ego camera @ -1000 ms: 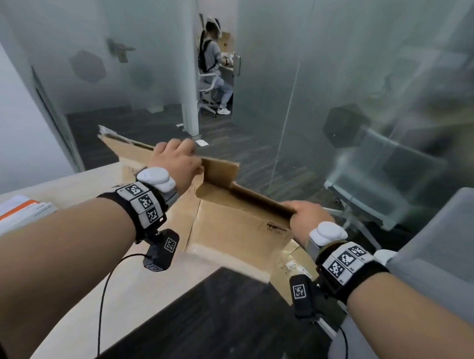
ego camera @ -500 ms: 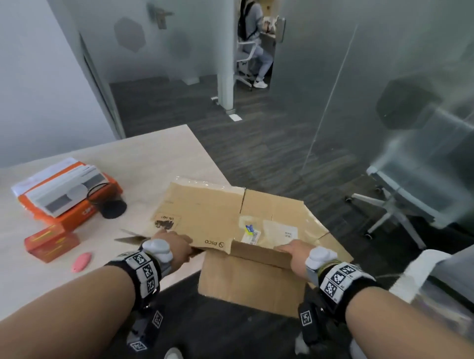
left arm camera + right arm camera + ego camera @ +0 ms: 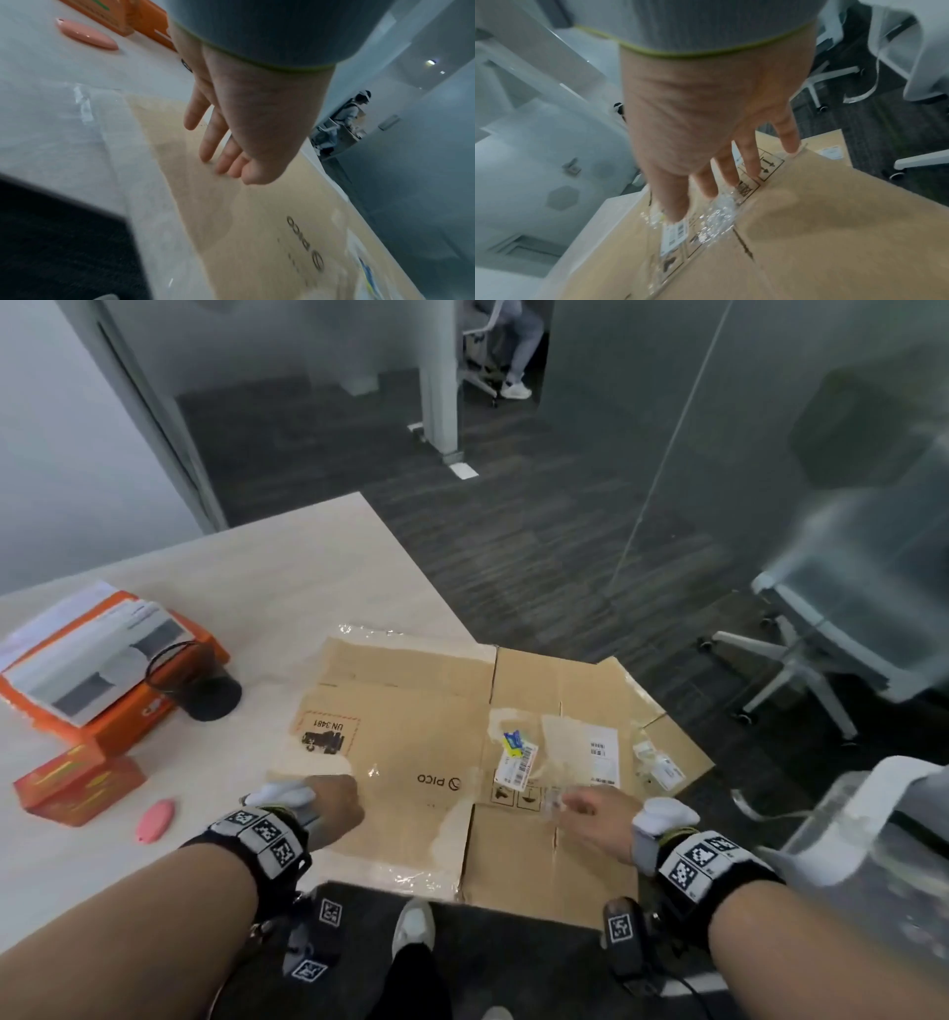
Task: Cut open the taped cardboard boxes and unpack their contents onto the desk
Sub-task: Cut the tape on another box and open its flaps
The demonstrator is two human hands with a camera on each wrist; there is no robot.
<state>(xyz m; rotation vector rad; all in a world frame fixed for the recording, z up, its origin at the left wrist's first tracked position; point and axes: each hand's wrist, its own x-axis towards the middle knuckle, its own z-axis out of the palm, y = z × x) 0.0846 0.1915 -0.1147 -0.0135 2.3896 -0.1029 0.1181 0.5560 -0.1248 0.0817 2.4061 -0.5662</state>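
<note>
The flattened cardboard box (image 3: 462, 762) lies on the corner of the bench (image 3: 257, 588), its right part hanging past the bench edge over the dark floor. Clear tape shines along its seams, and torn shipping labels (image 3: 518, 757) sit near its middle.

The left hand (image 3: 328, 806) rests on the box's left panel, fingers (image 3: 208, 142) straight and flat against the card, gripping nothing. The right hand (image 3: 595, 819) is over the box's centre seam, fingers (image 3: 749, 160) spread and extended at the crinkled tape, holding nothing.

The box looks light and stiff across its panels but floppy at the creases; the taped strips seem slick. Best held by two opposite edges, thumb over and fingers under.

Left of the box stand a black cup (image 3: 203, 683), stacked orange boxes (image 3: 128, 711), a small orange carton (image 3: 77, 783) and a pink oval object (image 3: 156, 819).
</note>
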